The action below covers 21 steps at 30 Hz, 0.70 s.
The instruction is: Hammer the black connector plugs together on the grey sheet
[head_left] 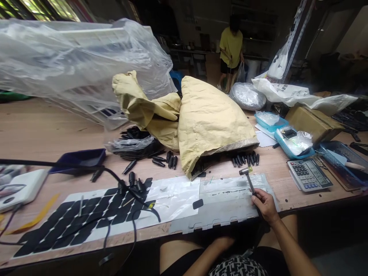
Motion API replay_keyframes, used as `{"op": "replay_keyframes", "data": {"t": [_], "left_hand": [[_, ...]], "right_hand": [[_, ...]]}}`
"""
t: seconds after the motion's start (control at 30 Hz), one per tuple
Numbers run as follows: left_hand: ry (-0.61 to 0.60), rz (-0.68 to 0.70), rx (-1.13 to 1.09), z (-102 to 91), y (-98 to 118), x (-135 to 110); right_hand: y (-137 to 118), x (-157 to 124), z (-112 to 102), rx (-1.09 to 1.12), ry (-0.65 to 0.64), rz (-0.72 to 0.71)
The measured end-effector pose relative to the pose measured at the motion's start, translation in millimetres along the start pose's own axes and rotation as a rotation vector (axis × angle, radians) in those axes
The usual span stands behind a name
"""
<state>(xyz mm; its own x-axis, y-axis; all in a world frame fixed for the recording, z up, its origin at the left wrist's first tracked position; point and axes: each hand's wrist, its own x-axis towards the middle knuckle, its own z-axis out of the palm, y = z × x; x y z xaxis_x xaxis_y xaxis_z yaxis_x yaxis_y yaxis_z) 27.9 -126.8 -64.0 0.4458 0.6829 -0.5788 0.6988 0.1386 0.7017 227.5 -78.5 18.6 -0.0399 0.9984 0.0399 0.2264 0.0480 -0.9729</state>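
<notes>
My right hand [266,207] is closed round the black handle of a small hammer [247,178] at the table's near edge, its head raised over a clear plastic sheet [227,188]. My left hand [222,244] rests low on my lap below the table edge, and its fingers are hidden. Left of the sheet lies a white panel [169,199] with a honeycomb of black pads [83,220]. Several small black plugs [169,159] lie scattered near a yellow woven sack [209,119].
A black cable [71,165] crosses the left side. A dark blue tray [79,158], a calculator [309,174], blue baskets [290,143], a cardboard box [312,120] and big plastic bags [71,65] crowd the wooden table [43,130]. A person in a yellow shirt [231,48] stands far back.
</notes>
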Motion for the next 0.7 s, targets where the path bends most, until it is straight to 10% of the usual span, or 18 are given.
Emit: {"op": "replay_keyframes", "data": {"t": [0.27,0.33,0.5,0.7], "left_hand": [[-0.393,0.414,-0.230,-79.7,70,-46],[-0.211,0.446,-0.364,-111.0,89,-30],[0.704,0.183,-0.280,-162.5,113,54],[0.907,-0.152,-0.045,-173.0,114,114]], "right_hand": [[-3,0,3,-0.006,0.041,-0.009],[-3,0,3,-0.012,0.046,-0.009],[-2,-1,4,-0.025,0.065,-0.033],[-2,-1,5,-0.007,0.062,-0.031]]}}
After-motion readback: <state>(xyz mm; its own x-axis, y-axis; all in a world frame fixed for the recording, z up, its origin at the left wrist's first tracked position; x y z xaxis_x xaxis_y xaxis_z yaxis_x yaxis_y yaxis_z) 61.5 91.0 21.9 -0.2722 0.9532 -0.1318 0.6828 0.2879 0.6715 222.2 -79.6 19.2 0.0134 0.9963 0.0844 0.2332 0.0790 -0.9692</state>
